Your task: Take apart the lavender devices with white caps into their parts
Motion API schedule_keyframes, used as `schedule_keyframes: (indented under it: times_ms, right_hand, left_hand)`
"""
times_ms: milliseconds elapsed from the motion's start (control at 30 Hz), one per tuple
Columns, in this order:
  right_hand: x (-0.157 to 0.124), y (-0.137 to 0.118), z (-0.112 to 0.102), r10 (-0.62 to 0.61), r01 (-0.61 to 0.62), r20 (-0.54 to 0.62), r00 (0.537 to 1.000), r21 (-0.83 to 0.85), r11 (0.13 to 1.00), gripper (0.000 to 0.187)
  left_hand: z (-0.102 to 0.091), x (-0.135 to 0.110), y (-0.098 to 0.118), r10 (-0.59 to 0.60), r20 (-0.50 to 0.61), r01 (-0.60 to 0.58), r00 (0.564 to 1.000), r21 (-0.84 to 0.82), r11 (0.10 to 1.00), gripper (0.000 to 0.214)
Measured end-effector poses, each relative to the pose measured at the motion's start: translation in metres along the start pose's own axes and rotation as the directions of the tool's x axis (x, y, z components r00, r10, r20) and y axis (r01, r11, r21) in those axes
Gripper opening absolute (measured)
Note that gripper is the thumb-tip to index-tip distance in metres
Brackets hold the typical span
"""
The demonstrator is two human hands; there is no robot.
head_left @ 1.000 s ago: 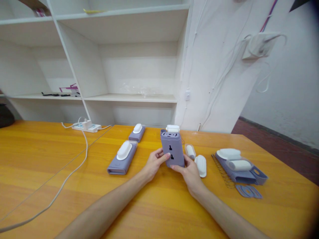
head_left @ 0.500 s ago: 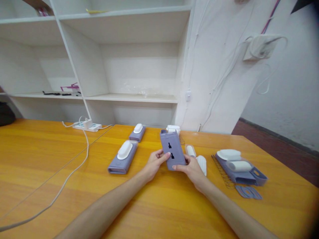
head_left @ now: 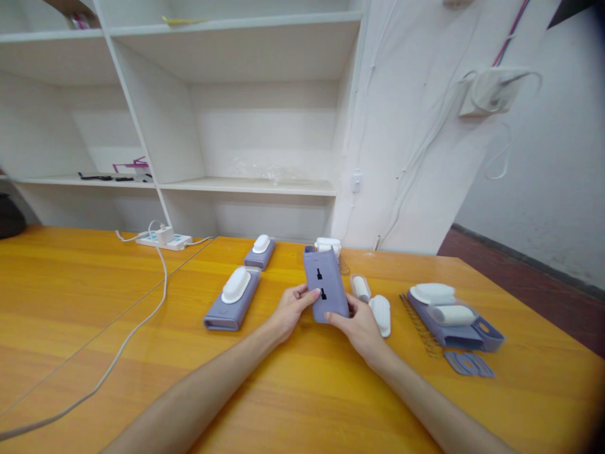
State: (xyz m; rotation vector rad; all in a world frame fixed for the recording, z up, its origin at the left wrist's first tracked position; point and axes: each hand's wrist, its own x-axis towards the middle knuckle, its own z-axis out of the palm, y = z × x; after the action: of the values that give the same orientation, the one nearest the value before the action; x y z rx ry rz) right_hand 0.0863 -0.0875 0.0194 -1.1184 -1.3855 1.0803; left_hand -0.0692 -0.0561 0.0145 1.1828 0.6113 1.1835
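Both hands hold a purple rectangular casing (head_left: 324, 284) with two small black slots on its face, tilted up above the wooden table (head_left: 94, 302). My left hand (head_left: 290, 310) grips its lower left edge with thumb on the face. My right hand (head_left: 362, 326) supports its lower right corner, fingers curled beneath it. Just right of the casing lie two small white oblong pieces (head_left: 380, 313).
Two purple units topped with white parts (head_left: 234, 297) lie left of my hands; another white part (head_left: 328, 244) sits behind. At right is an open purple tray with white pieces (head_left: 451, 316), a metal spring and a flat purple gasket (head_left: 469, 363). A power strip (head_left: 163, 239) and white cable cross the left side.
The purple casing has tipped from nearly upright to leaning back and left, so its top end no longer faces me. Both hands stay on its lower end.
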Motion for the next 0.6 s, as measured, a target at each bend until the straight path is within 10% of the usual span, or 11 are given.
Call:
schedule_keyframes:
  times_ms: [600]
  right_hand:
    - [0.003,-0.002,-0.004,-0.002,0.002,0.002,1.000,-0.070,0.998,0.038]
  left_hand:
    - [0.002,0.000,-0.003,-0.041,-0.027,0.040,0.999,-0.007,0.999,0.053]
